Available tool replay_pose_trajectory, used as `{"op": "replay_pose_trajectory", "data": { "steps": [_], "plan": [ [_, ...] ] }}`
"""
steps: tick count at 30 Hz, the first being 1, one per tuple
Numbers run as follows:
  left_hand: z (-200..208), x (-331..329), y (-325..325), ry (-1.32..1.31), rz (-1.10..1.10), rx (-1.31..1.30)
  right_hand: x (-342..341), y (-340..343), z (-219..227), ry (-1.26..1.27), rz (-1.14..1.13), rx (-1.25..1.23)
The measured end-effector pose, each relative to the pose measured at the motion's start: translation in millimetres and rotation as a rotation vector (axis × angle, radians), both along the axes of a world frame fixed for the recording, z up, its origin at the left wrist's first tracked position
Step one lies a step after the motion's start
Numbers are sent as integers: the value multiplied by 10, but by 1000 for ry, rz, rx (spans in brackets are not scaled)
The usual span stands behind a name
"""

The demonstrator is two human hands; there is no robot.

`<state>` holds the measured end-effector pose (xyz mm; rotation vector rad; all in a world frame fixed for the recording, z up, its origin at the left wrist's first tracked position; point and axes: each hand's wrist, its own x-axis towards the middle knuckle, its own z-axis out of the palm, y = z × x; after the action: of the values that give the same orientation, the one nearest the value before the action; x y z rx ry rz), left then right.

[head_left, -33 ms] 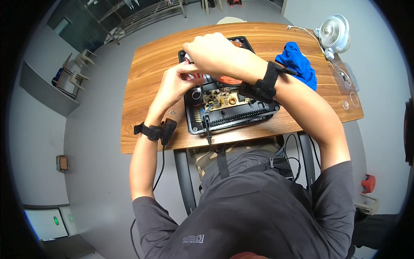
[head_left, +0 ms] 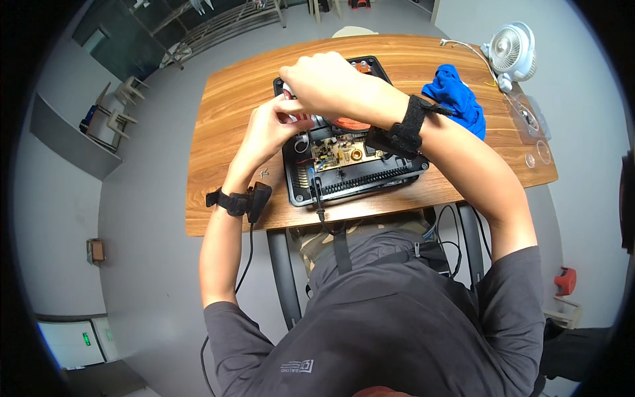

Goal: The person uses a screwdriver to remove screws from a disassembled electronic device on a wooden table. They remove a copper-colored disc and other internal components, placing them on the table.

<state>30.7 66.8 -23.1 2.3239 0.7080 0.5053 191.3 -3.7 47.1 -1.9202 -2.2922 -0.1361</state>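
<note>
An opened induction cooker [head_left: 344, 188] lies on the table, its black casing exposing a circuit board [head_left: 344, 153] and an orange-red coil [head_left: 350, 124]. My left hand [head_left: 270, 129] is closed at the casing's left side, thumb and fingers around a red-and-white object [head_left: 301, 118] that is mostly hidden. Above it, my right hand [head_left: 324, 81] curls into a closed grip, touching the left fingers. What the right hand holds is hidden beneath it; a bit of red and white shows by its fingers. Both wrists wear black straps with small devices.
Several small screws [head_left: 264, 173] lie left of the casing. A blue cloth [head_left: 456, 99], a white fan [head_left: 512, 54] and a clear plastic tray [head_left: 528, 119] with small parts sit on the right of the table. A black cord [head_left: 321, 215] runs off the front edge.
Almost nothing differs; my right hand sits a touch lower than before, while the left hand and the induction cooker stay in place.
</note>
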Motion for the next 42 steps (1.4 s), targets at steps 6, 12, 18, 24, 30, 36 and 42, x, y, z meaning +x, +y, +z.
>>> {"op": "replay_pose_trajectory", "data": {
  "steps": [6, 12, 18, 24, 30, 36, 42],
  "plan": [
    [-85, -48, 51, -110, -6, -161, 113, -30, -117, 154, 169, 148],
    [-66, -59, -26, -71, 19, -96, 3, -93, -63, 136, 50, 159],
    [-64, -12, -87, -79, 46, -78, 33, -26, -191, 211, 66, 172],
    [-103, -78, -59, -121, -11, -216, 96, -101, -190, 214, 120, 190],
    [-62, 7, -88, 33, 75, -56, 16, -110, -141, 152, 71, 181],
    [-186, -110, 11, -60, -6, -101, 58, -156, -109, 222, 144, 130],
    [-79, -25, -110, -95, -7, -94, 38, -121, -190, 211, 42, 212]
  ]
}}
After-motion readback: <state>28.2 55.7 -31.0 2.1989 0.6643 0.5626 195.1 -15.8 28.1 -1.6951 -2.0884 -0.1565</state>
